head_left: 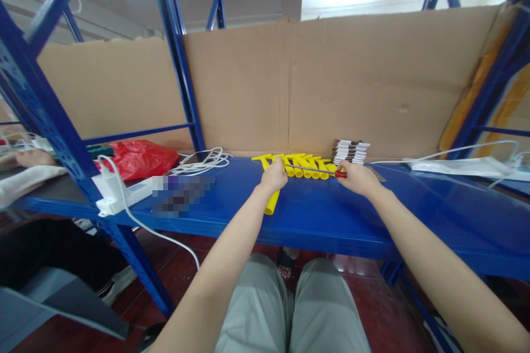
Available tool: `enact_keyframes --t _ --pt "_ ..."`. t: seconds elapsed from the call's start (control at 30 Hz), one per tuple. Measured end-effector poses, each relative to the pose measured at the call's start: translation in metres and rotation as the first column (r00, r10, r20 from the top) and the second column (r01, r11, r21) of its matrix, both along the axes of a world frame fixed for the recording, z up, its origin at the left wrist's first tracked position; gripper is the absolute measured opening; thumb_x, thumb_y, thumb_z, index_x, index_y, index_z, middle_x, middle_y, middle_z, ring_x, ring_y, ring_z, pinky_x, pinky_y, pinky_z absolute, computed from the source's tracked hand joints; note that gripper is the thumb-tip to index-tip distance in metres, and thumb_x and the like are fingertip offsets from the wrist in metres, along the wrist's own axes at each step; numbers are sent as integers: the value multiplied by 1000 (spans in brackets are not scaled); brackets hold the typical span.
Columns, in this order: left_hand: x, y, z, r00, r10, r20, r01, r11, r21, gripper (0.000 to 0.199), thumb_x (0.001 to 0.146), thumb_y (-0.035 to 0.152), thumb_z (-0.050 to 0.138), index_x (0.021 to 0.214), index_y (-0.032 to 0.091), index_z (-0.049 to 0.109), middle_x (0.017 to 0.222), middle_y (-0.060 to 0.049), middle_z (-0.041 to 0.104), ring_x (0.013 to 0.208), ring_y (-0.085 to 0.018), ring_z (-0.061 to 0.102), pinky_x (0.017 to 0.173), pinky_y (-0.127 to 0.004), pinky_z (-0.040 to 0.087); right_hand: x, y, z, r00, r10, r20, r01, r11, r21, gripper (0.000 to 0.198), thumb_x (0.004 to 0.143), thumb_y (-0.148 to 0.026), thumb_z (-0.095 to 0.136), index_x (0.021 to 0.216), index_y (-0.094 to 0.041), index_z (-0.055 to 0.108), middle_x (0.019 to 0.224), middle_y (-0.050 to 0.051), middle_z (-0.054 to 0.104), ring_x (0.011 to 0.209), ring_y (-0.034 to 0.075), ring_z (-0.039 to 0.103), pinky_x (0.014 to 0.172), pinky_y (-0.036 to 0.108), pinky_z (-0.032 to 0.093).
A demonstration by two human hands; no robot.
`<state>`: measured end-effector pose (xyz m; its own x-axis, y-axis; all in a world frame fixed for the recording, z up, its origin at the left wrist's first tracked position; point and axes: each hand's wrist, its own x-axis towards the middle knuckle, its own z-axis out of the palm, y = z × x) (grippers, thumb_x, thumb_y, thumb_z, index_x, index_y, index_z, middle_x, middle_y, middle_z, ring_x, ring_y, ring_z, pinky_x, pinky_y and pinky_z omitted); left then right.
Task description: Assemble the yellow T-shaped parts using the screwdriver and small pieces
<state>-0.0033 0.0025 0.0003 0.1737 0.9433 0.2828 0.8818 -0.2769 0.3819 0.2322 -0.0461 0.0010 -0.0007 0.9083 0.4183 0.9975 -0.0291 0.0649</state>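
Note:
My left hand (274,175) is closed around a yellow T-shaped piece (271,204), whose round tube end sticks out below the fist toward the front edge. My right hand (358,177) grips a screwdriver (340,174) by its red handle. The screwdriver's long metal shaft points left, reaching my left hand; its tip is hidden there. Behind the shaft, several more yellow T-shaped pieces (305,171) lie in a row on the blue shelf (318,215). Just beyond my right hand is a stack of small white pieces (351,150) with dark parts between them.
Cardboard (351,88) walls off the back. To the left are a red plastic bag (143,159), coiled white cable (207,161) and a white power strip (132,193). Another strip (464,166) is at right. A co-worker's hand (35,158) shows beyond the left blue post (53,88).

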Motion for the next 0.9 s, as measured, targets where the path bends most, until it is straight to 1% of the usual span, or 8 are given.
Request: enact_keyframes --t 0.13,0.2,0.33,0.43,0.53,0.63,0.73,0.9 --pt "-1 1 0 1000 10 14 -10 1000 0 35 89 14 48 122 18 41 124 -18 63 114 -27 62 89 -34 47 3 4 -3 990 136 -20 -136 991 -5 14 80 -20 53 86 -17 65 95 11 71 83 21 65 68 26 43" --pt "-1 1 0 1000 15 22 -15 1000 0 34 88 14 49 122 18 41 124 -18 63 114 -27 62 89 -34 47 4 6 -4 987 162 -4 -162 987 19 10 78 -19 54 80 -18 64 94 11 70 82 20 64 70 26 43" --pt "0 0 0 999 29 25 -29 1000 3 32 88 15 50 118 19 43 122 -17 64 113 -27 63 89 -34 46 3 6 -4 993 114 -24 -113 993 17 6 77 -20 58 79 -19 63 89 10 70 79 21 64 64 27 41" --pt "0 0 0 999 30 17 -30 1000 4 28 88 15 48 116 19 44 120 -16 65 112 -26 63 88 -33 47 1 5 -4 996 60 -73 -61 998 -17 12 79 -23 57 90 -19 63 83 10 71 74 23 65 59 27 38" --pt "0 1 -1 999 31 10 -31 999 13 28 88 14 48 115 18 45 120 -16 65 111 -27 63 87 -32 47 -1 3 -4 992 62 -111 -66 997 -28 21 80 -24 58 99 -18 62 86 11 72 75 23 66 60 26 38" --pt "0 2 -1 999 35 10 -35 999 20 29 87 15 49 116 17 44 120 -17 64 112 -27 63 87 -33 47 0 3 -3 986 109 -130 -116 992 -52 16 79 -21 56 92 -17 64 89 11 73 78 21 66 63 25 40" --pt "0 1 -1 999 37 20 -38 999 23 28 87 15 50 115 18 45 119 -16 65 112 -27 63 87 -33 48 3 5 -3 979 156 -130 -165 984 -67 10 79 -19 54 79 -18 64 83 8 73 75 19 65 63 24 41" --pt "0 0 0 999 35 33 -35 999 18 27 87 14 50 114 19 46 118 -15 65 111 -26 63 88 -33 47 7 10 -6 988 115 -101 -118 993 -28 8 78 -23 56 78 -20 63 82 7 72 73 20 64 59 25 38"
